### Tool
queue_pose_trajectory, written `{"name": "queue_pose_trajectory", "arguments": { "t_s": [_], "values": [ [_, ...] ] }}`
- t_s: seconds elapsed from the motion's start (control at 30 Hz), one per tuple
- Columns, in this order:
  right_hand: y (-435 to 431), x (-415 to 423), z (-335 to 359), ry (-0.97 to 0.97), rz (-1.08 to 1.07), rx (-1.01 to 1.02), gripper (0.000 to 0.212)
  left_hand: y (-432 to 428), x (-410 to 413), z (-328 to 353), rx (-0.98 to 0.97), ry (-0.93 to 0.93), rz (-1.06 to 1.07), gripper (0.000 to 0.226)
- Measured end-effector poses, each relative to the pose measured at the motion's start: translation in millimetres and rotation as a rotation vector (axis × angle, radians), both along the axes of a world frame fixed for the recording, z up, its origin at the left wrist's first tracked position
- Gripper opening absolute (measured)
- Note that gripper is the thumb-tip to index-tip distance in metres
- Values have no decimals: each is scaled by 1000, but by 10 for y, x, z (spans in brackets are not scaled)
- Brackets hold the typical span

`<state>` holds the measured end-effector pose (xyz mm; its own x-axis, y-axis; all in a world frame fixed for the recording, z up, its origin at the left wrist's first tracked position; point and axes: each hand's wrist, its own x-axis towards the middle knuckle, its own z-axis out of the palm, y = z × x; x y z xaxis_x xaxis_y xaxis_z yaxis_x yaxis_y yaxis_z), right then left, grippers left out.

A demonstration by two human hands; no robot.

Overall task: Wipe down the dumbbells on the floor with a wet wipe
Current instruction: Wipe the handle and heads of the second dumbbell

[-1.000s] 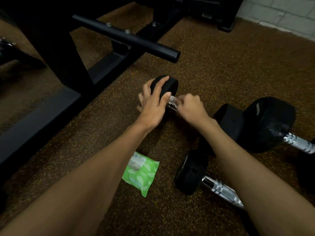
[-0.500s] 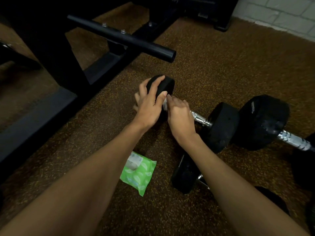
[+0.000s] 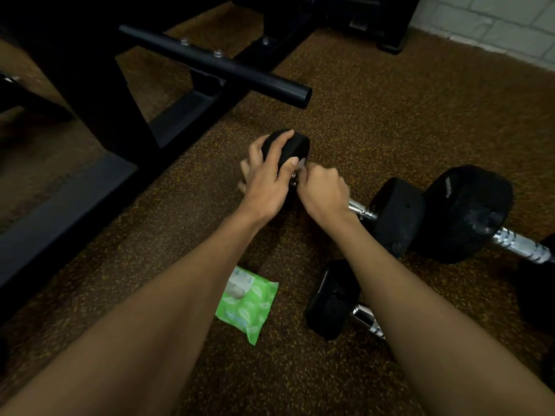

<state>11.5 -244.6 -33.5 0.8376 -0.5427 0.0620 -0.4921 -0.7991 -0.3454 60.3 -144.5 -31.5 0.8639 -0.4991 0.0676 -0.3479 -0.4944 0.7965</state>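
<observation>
A small black dumbbell [image 3: 393, 214] with a chrome handle lies on the brown speckled floor. My left hand [image 3: 267, 178] grips its far black head. My right hand [image 3: 322, 192] is closed around the handle near that head, with a bit of white wet wipe [image 3: 301, 162] showing at the fingertips. A bigger dumbbell [image 3: 465, 211] lies just right of it. A third dumbbell [image 3: 333, 298] lies nearer to me, its handle partly hidden under my right forearm.
A green pack of wet wipes [image 3: 246, 301] lies on the floor between my forearms. A black bench frame with a round bar [image 3: 216, 66] stands to the left and behind. A white brick wall [image 3: 504, 28] runs along the top right.
My right hand has curled back into a fist around the handle, close to the head that my left hand holds. The left hand has stayed on that head.
</observation>
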Motion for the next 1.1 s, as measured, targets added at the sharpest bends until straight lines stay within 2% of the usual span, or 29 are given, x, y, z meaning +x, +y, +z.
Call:
{"name": "queue_pose_trajectory", "arguments": {
  "t_s": [0.1,0.2,0.27,0.37,0.43,0.53,0.63,0.73,0.83,0.97,1.03,1.1],
  "values": [
    [-91,165,94,152,-128,194,45,2,-4,3,0,-8,-3,43],
    [-93,251,181,218,-98,255,41,9,9,7,-6,-11,1,43],
    [23,199,173,195,-23,124,35,13,11,7,-9,-15,0,43],
    [208,-1,23,105,104,-203,30,9,10,8,-8,-10,-12,44],
    [177,-91,-32,76,133,-242,31,10,11,2,-12,-8,-11,44],
    [-1,-26,74,70,38,38,31,8,16,-8,-6,-11,-1,43],
    [-228,200,196,167,-48,317,33,4,1,-1,-16,-8,-5,43],
    [-370,324,232,258,-43,589,28,6,9,2,-17,-13,-4,43],
    [-407,326,196,401,1,908,41,10,13,-2,-19,-15,-9,43],
    [-415,381,206,522,-2,876,45,22,-4,10,-19,-12,-10,42],
    [-373,406,193,410,-21,820,39,29,-5,8,-19,-14,-10,43],
    [-316,375,138,277,9,635,33,27,-4,9,-17,-15,-11,43]
  ]
}}
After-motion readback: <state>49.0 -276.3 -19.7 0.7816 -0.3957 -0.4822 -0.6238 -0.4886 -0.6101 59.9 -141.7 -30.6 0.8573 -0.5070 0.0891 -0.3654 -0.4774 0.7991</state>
